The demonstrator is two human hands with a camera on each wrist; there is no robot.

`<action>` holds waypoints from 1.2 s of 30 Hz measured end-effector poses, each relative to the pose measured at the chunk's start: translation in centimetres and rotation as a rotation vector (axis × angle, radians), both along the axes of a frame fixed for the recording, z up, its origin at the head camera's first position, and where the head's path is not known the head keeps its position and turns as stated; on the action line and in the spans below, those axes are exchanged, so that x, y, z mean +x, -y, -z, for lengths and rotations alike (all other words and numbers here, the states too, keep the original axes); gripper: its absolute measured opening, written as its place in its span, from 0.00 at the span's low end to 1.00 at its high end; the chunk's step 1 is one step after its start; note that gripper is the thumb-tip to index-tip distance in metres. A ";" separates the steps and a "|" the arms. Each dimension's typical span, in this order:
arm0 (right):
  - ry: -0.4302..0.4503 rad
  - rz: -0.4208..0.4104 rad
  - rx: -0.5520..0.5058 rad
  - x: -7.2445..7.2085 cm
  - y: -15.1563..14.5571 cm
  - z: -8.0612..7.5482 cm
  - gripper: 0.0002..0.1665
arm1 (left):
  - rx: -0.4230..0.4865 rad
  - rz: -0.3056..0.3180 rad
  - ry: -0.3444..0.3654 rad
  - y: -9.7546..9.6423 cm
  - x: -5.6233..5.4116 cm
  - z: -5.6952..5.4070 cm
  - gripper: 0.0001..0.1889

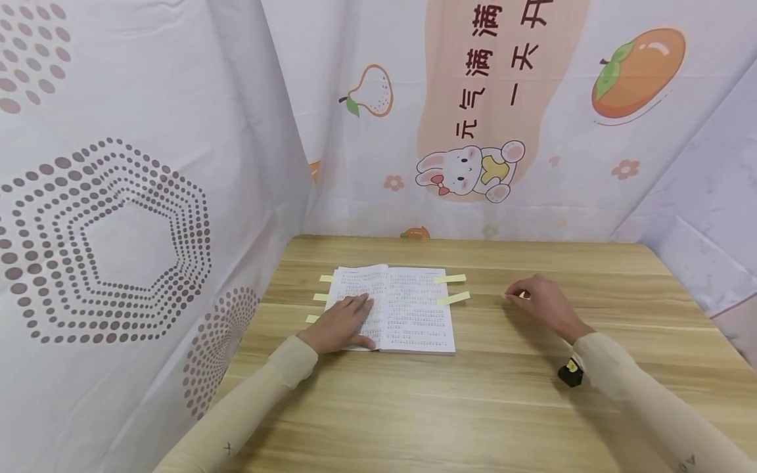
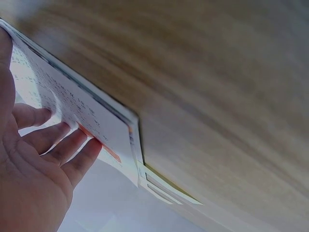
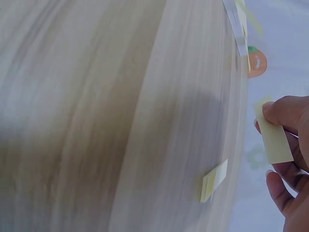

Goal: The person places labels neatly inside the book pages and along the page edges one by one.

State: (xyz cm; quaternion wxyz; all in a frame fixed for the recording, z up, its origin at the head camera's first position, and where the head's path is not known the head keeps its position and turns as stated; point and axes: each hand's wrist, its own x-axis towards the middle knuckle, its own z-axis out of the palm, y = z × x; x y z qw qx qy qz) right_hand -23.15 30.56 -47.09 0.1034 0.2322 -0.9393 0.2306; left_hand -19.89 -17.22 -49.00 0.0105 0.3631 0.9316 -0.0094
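An open book (image 1: 416,315) with printed pages lies on the wooden table, pale yellow paper tabs jutting from both sides. My left hand (image 1: 340,323) rests on its left page, fingers extended and thumb near the lower middle; the left wrist view shows the fingertips on the paper beside an orange strip (image 2: 99,141). To the right of the book, my right hand (image 1: 544,303) is raised over the table. Between its thumb and fingers it pinches a pale yellow sticky note strip (image 3: 276,140). A small pad of sticky notes (image 3: 212,182) lies on the table near that hand.
Two yellow tabs, an upper one (image 1: 451,279) and a lower one (image 1: 454,299), stick out from the right page. A small black object (image 1: 570,374) with a yellow patch shows beside my right cuff. Printed white curtains (image 1: 367,164) hang behind and left of the table.
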 end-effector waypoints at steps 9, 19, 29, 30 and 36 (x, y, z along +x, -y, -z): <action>-0.033 -0.038 -0.014 0.5 1.6 -0.1 0.02 | 0.013 -0.008 0.019 -0.1 0.2 -0.2 0.54; 0.018 -0.085 -0.020 1.1 3.7 -0.3 0.03 | 0.020 0.004 -0.002 0.0 0.1 -0.1 0.54; -0.035 -0.164 -0.013 1.8 6.2 0.3 0.04 | 0.050 0.006 0.009 -0.1 0.2 -0.1 0.53; -0.047 -0.176 -0.009 1.8 6.4 0.5 0.04 | 0.052 0.005 0.010 -0.1 0.2 -0.2 0.53; -0.111 -0.210 0.016 2.2 7.7 1.0 0.05 | 0.036 -0.005 0.021 -0.1 0.3 -0.3 0.53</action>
